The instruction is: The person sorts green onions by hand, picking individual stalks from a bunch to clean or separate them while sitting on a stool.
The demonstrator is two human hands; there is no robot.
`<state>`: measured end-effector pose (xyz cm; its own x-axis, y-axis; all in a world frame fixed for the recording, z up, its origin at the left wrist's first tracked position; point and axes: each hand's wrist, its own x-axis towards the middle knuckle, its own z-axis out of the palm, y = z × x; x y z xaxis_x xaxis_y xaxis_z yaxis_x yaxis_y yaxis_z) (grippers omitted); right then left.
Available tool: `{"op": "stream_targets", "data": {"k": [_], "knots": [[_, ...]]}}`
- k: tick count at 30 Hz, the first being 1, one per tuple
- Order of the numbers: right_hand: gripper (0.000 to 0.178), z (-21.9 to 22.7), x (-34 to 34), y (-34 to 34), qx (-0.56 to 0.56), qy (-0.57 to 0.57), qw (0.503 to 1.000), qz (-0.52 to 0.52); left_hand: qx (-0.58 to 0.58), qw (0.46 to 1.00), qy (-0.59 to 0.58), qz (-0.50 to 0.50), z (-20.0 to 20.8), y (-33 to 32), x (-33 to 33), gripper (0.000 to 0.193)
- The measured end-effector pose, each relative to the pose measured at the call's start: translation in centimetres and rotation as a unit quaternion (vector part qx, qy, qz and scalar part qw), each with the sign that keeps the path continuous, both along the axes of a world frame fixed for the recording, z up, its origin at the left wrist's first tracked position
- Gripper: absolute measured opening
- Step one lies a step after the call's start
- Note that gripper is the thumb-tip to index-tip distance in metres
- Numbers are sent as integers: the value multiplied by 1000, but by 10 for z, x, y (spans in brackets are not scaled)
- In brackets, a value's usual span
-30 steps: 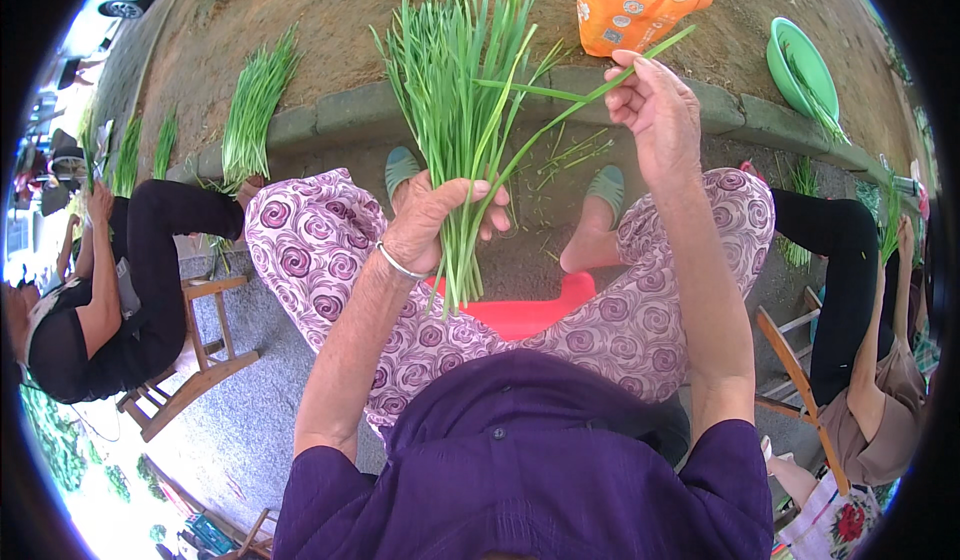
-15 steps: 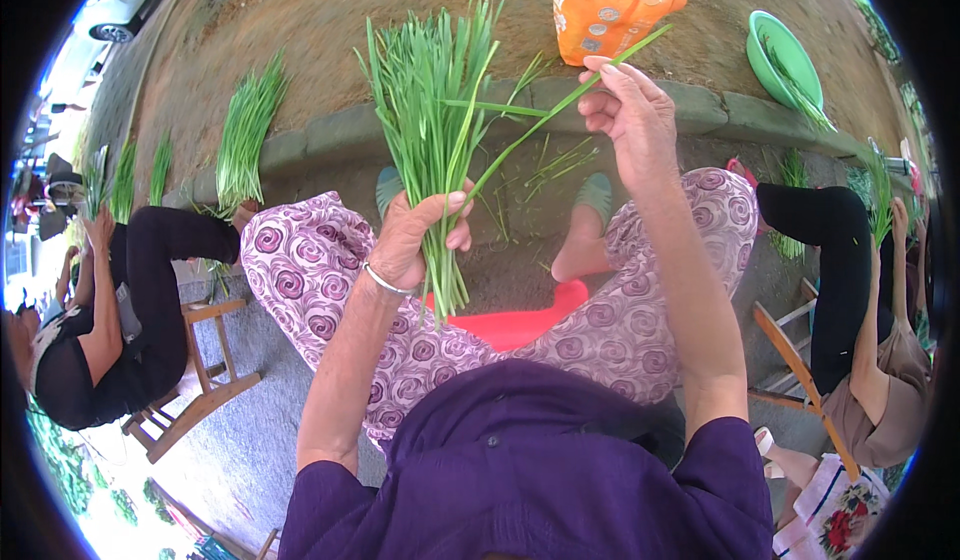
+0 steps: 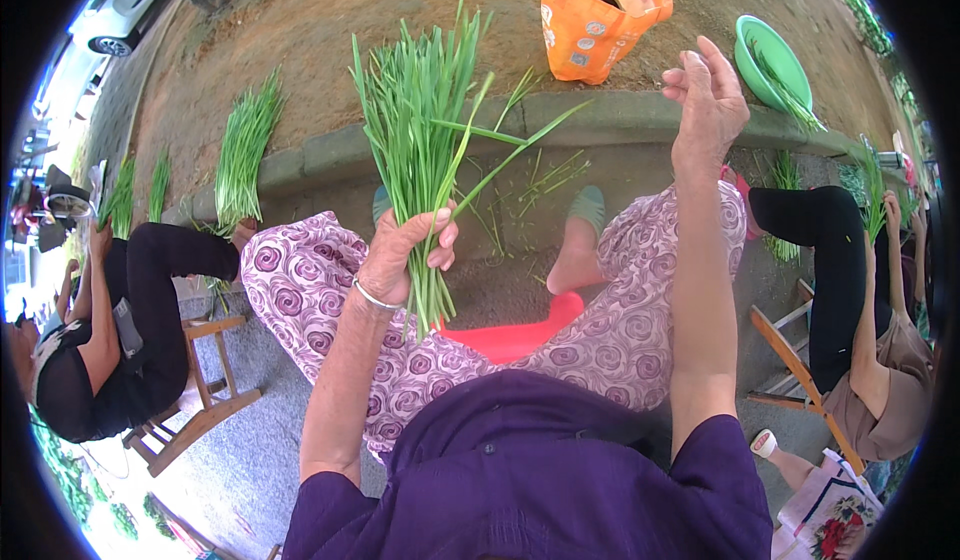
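My left hand [image 3: 405, 250] is closed around the lower stems of an upright bunch of garlic chives [image 3: 420, 125]. Its long flat green leaves fan out above the fist, and the pale stem ends stick out below. One long leaf [image 3: 530, 142] leans out of the bunch to the right, its tip free. My right hand [image 3: 708, 110] is raised on the right, well away from the bunch, between the orange bag [image 3: 595, 30] and the green basin [image 3: 775, 65]. Its fingers are loosely bent and apart, with nothing visible in them.
Loose leaf scraps [image 3: 545, 185] lie on the ground between my feet, before a stone kerb [image 3: 620, 120]. More chives [image 3: 245, 150] lean on the kerb at left. A red stool [image 3: 515, 340] is under me. People sit on both sides, one on a wooden chair [image 3: 205, 390].
My right hand has let go of the long leaf and moved right and slightly down. The leaf has dropped to a lower slant. The left hand still grips the bunch.
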<state>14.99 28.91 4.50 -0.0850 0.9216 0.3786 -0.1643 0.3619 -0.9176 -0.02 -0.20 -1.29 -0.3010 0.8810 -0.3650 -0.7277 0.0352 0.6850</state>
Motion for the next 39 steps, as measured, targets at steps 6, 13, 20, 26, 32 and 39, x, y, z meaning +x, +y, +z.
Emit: {"op": "stream_targets", "data": {"k": [6,13,20,26,32,39], "knots": [[16,-20,-20,-30,-117,-86,959,245,0,1000,-14,0,6,3,5,19],[20,-49,-39,-42,-292,-139,897,302,1,1000,7,-27,7,1,5,24],[23,-45,-41,-28,-282,-117,899,314,16,999,-8,-35,13,1,7,20],[27,-32,-34,-28,-205,-132,905,348,23,999,-22,-35,13,0,8,20],[26,-30,-33,-18,-131,-171,921,324,39,997,-40,-51,12,-1,7,21],[29,-3,-32,13,-43,-306,902,302,47,995,-46,-78,13,-3,7,26]]}}
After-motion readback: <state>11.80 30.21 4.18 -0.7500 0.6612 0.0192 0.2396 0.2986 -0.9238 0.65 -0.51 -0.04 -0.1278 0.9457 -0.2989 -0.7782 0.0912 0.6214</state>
